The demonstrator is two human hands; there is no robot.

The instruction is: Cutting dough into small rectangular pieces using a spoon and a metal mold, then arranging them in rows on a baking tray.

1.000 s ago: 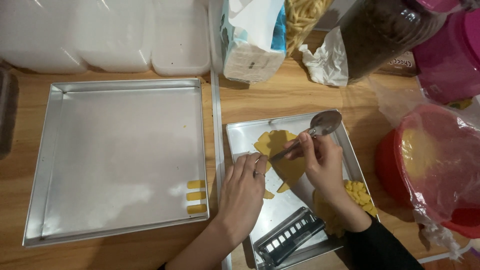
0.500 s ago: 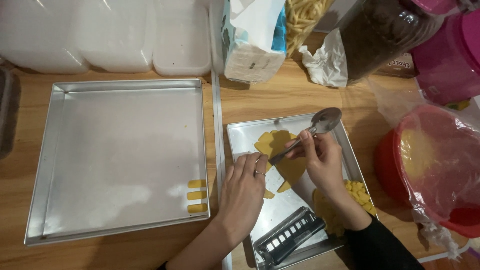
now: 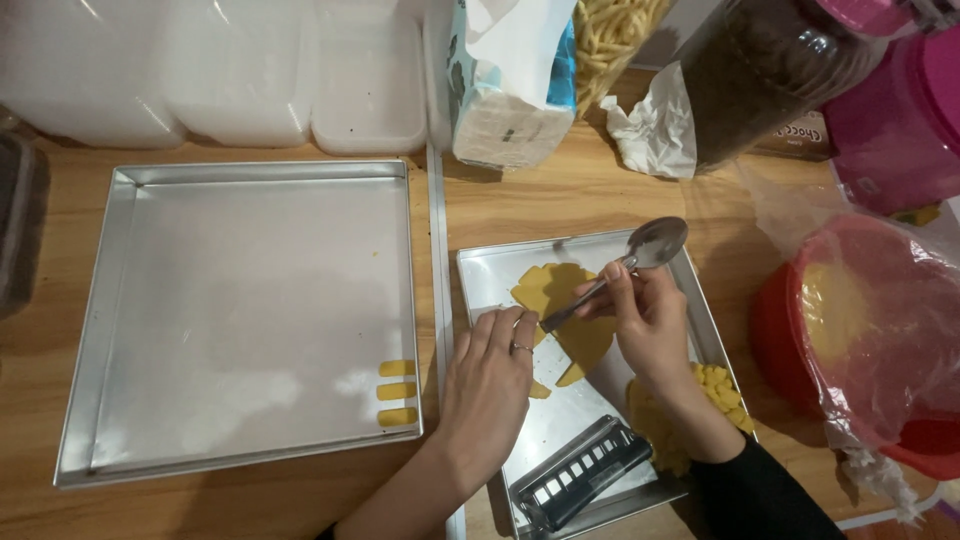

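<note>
My right hand point(image 3: 650, 325) pinches a spoon point(image 3: 612, 272), handle aimed lower left at the yellow dough sheet point(image 3: 560, 300) mid-frame in the small tray point(image 3: 480, 270), while my left hand point(image 3: 490, 380), fingers point(image 3: 500, 325) loosely spread and seemingly empty, rests beside its left edge.

My big tray point(image 3: 240, 300) lies mostly bare, only three dough strips point(image 3: 396, 390) in its near right corner, so there I can pass freely. The small tray point(image 3: 480, 275) is crowded by flat dough point(image 3: 565, 300), the cutter point(image 3: 585, 475) and my hands. A red bowl point(image 3: 790, 340) blocks the right; boxes point(image 3: 260, 80) and a tissue pack point(image 3: 505, 100) wall the far edge.
</note>
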